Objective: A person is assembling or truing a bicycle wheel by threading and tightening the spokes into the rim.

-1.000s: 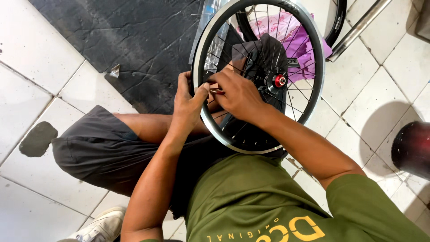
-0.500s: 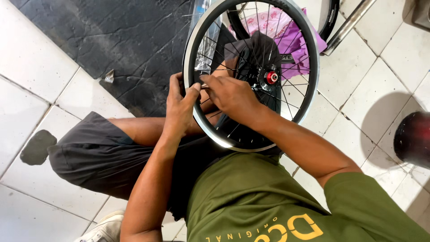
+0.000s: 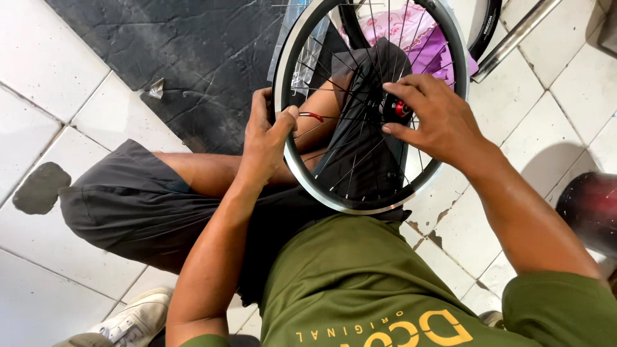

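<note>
A spoked bicycle wheel with a silver and black rim (image 3: 307, 182) stands upright across my lap. My left hand (image 3: 267, 136) grips the rim on its left side, thumb hooked inside next to a small red nipple or tool tip (image 3: 313, 116) on a spoke. My right hand (image 3: 429, 119) lies over the spokes at the middle of the wheel, fingers closed around the hub with its red end (image 3: 400, 108). My legs in dark grey shorts (image 3: 138, 209) sit under the wheel.
A black rubber mat (image 3: 173, 51) covers the white tiled floor ahead. Pink and purple cloth (image 3: 421, 32) lies behind the wheel. A black tyre (image 3: 488, 26) and a metal tube (image 3: 514, 35) are at the top right, a dark red round object (image 3: 591, 209) at the right edge.
My right hand has left the rim beside my left hand and moved right to the hub. The left hand keeps its hold on the rim.
</note>
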